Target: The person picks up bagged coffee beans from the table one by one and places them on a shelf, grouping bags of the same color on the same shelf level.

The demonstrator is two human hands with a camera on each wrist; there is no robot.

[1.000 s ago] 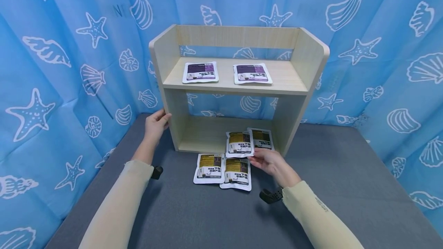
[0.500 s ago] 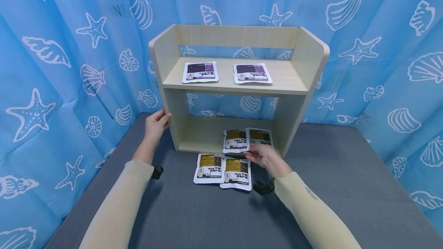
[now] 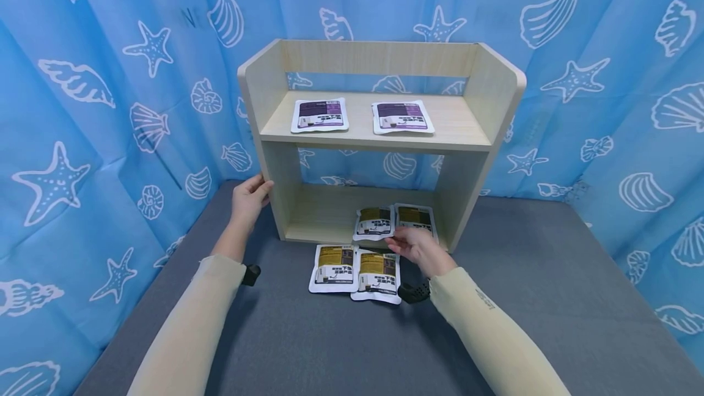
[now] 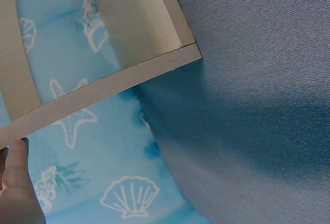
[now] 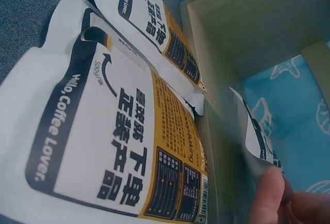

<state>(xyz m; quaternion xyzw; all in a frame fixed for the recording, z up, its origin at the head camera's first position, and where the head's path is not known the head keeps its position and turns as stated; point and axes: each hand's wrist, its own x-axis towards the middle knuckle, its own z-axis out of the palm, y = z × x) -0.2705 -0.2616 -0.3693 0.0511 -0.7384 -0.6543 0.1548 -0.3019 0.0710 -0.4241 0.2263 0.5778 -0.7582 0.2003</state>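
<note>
My right hand (image 3: 420,250) pinches a white coffee pouch (image 3: 374,223) with a yellow-and-black label by its near right corner. The pouch is tilted at the front of the lower shelf (image 3: 319,212), and the right wrist view catches it nearly edge-on (image 5: 254,137). Beside it, a similar pouch (image 3: 416,217) lies on that shelf at the right. Just in front of the rack, two more yellow-label pouches (image 3: 333,269) lie on the table, their edges meeting. My left hand (image 3: 247,200) touches the outer face of the rack's left side panel (image 4: 103,92) with its fingertips.
Two purple-label pouches (image 3: 320,116) lie apart on the upper shelf (image 3: 360,109) of the pale wooden rack. Grey cloth covers the table (image 3: 330,347). Behind and to both sides hangs a blue curtain (image 3: 577,121) with shell and starfish prints.
My right hand has moved slightly left and farther in, carrying the pinched pouch over the lower shelf's front and exposing more of the pouch beside it. My left hand stays on the side panel.
</note>
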